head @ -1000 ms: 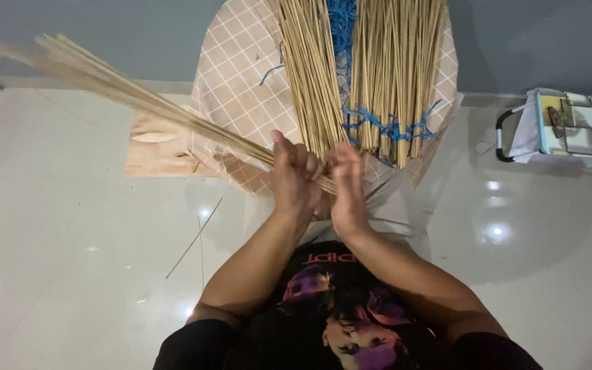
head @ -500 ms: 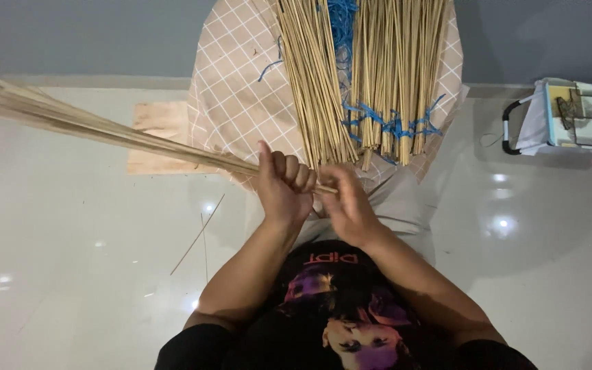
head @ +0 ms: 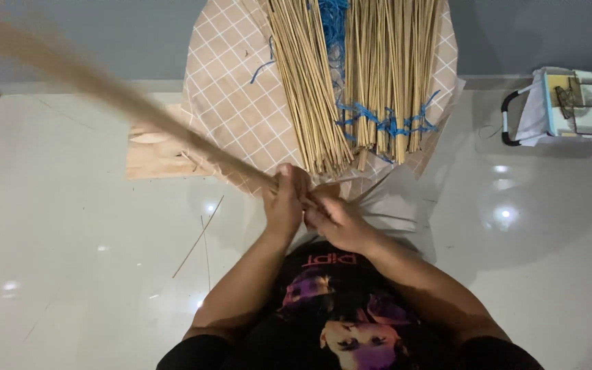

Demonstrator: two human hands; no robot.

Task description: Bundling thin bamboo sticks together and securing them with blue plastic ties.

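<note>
Two hands closed together on one bundle of thin sticks (head: 138,113): left hand (head: 284,205) wrapped tight round the near end, right hand (head: 334,223) curled just beside it, touching. Bundle swung higher since half a second ago, now motion-blurred, slanting up-left over wooden board (head: 155,154). Grip unchanged, so still being worked loose or gathered, judging by sweep. Tied stick bundles (head: 351,75) resting on checked cloth (head: 234,103) beyond.

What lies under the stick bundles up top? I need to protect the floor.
A checked peach cloth lies under the stick bundles. What is beneath the cloth is covered, apart from a wooden board showing at its left.
</note>
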